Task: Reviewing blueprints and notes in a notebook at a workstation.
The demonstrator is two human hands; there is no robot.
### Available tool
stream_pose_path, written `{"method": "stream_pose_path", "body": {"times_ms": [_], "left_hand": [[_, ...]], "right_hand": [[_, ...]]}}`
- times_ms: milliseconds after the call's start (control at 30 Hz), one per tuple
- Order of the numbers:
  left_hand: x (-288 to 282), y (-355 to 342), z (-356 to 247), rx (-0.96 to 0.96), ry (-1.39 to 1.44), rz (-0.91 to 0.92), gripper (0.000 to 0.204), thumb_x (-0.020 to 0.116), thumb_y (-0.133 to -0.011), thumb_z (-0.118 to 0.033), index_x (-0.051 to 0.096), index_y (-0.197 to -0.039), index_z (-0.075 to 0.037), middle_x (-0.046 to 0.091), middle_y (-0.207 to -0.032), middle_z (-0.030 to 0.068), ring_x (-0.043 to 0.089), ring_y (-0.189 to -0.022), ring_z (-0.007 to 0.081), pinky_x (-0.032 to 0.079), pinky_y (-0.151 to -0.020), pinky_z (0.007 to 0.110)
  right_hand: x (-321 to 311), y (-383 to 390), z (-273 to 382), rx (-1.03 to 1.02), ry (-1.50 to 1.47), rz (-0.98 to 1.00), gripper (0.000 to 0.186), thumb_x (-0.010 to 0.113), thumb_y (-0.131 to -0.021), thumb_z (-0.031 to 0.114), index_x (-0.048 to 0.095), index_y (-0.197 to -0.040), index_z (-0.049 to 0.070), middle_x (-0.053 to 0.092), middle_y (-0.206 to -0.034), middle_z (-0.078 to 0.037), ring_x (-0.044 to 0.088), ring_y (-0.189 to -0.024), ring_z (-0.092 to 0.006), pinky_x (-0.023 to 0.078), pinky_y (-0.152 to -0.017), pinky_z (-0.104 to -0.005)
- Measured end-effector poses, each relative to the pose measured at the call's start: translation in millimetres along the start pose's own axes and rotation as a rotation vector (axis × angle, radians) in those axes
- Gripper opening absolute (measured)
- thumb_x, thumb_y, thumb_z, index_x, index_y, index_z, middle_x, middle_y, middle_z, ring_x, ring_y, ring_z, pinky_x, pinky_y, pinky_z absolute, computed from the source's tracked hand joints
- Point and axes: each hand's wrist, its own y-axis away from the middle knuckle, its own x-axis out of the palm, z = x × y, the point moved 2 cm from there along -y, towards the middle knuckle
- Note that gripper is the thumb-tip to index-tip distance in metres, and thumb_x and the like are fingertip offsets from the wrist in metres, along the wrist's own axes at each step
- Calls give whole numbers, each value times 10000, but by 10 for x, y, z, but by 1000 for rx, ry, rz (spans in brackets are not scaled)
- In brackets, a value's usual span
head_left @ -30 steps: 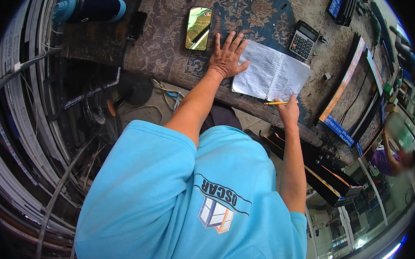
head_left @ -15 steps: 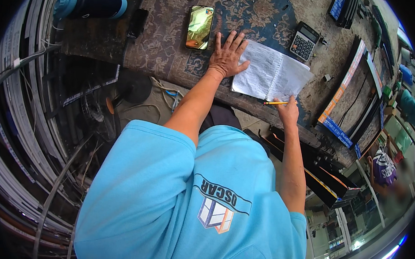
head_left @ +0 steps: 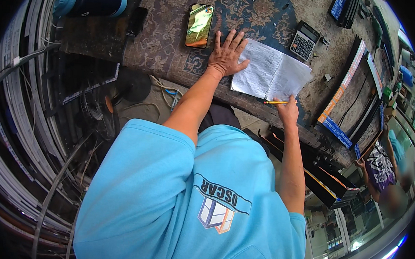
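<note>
An open spiral notebook point(head_left: 258, 68) with handwriting on its pages lies near the table's front edge. My left hand point(head_left: 227, 54) rests flat with fingers spread, its thumb touching the notebook's left edge. At the lower right of the notebook, my right hand point(head_left: 288, 110) is closed on a yellow pencil point(head_left: 273, 102), which points left across the page's bottom. Just left of my left hand is a smartphone point(head_left: 199, 26) with its screen lit. A calculator point(head_left: 304, 41) sits behind the notebook's right page.
The table is covered with a worn patterned cloth point(head_left: 162, 55). A dark bottle with a light blue cap point(head_left: 89, 3) lies at the far left. A taped frame point(head_left: 335, 130) stands on the right. Long metal profiles point(head_left: 17, 132) fill the left side; another person point(head_left: 380, 166) is at the right.
My hands, the pencil and the notebook stay almost in place. The person at the right has shifted, now leaning with an arm toward the table.
</note>
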Motion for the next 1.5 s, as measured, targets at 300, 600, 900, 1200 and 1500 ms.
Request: {"method": "stream_pose_path", "body": {"times_ms": [300, 600, 900, 1200, 1500], "left_hand": [[18, 8, 6, -6, 2, 6, 791, 486, -942, -652, 395, -1575, -186, 263, -1673, 69, 169, -1564, 288, 6, -1232, 683], [21, 16, 7, -18, -20, 12, 795, 484, -932, -661, 394, -1575, -202, 257, -1681, 42, 162, -1568, 262, 12, -1233, 666], [17, 14, 9, -20, -15, 23, 803, 495, -931, -662, 390, -1579, -200, 245, -1688, 41, 152, -1572, 262, 6, -1233, 667], [2, 30, 27, -22, 6, 8, 814, 512, -925, -657, 386, -1579, -189, 250, -1684, 50, 158, -1570, 269, 9, -1232, 666], [-45, -2, -2, -9, 47, -24, 782, 523, -925, -637, 432, -1556, -183, 268, -1675, 64, 173, -1565, 290, 4, -1228, 686]], "right_hand": [[-64, 17, 62, 15, -8, 28, 980, 768, -809, 599, 470, -1403, -121, 622, -1215, -404, 635, -1159, -496, 518, -970, -485], [-72, 21, 68, 27, -13, 46, 1012, 757, -819, 617, 459, -1433, -130, 587, -1289, -420, 597, -1245, -490, 488, -1044, -461], [-119, 25, 95, 39, -27, 94, 1062, 753, -816, 626, 417, -1469, -141, 554, -1331, -430, 557, -1306, -481, 460, -1080, -445], [-152, 42, 136, 38, -60, 107, 1053, 762, -812, 618, 429, -1463, -139, 544, -1359, -419, 533, -1338, -474, 442, -1104, -439], [-77, 1, 8, 31, -70, 54, 997, 782, -811, 568, 440, -1456, -111, 543, -1357, -418, 520, -1339, -493, 445, -1103, -462]]}}
